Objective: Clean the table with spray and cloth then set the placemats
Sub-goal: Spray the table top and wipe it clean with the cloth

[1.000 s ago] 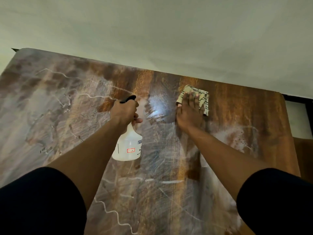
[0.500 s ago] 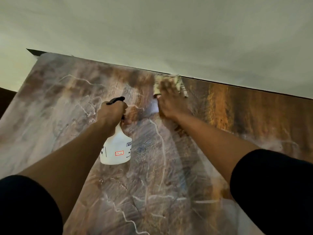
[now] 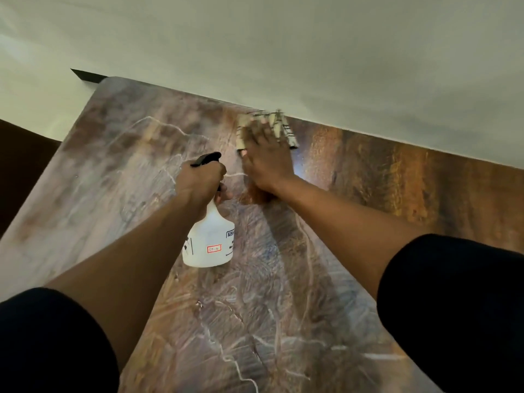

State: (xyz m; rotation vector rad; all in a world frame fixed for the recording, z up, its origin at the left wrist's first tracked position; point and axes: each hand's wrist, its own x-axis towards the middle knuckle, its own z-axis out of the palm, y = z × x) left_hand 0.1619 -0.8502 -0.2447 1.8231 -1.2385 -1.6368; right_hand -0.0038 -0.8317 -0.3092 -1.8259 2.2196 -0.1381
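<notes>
Spray bottle point(image 3: 209, 242) hangs above the streaked table point(image 3: 283, 307), gripped at its neck by the left hand point(image 3: 200, 184). Farther off, the right hand point(image 3: 266, 163) presses flat on the cloth point(image 3: 283, 129) at the far edge; overlapping, firm strokes should clear the streaks.

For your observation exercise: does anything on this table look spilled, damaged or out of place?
Nothing stands out. The table shows only wet streaks; the right hand presses a cloth near the far edge, the left hand grips a spray bottle.
</notes>
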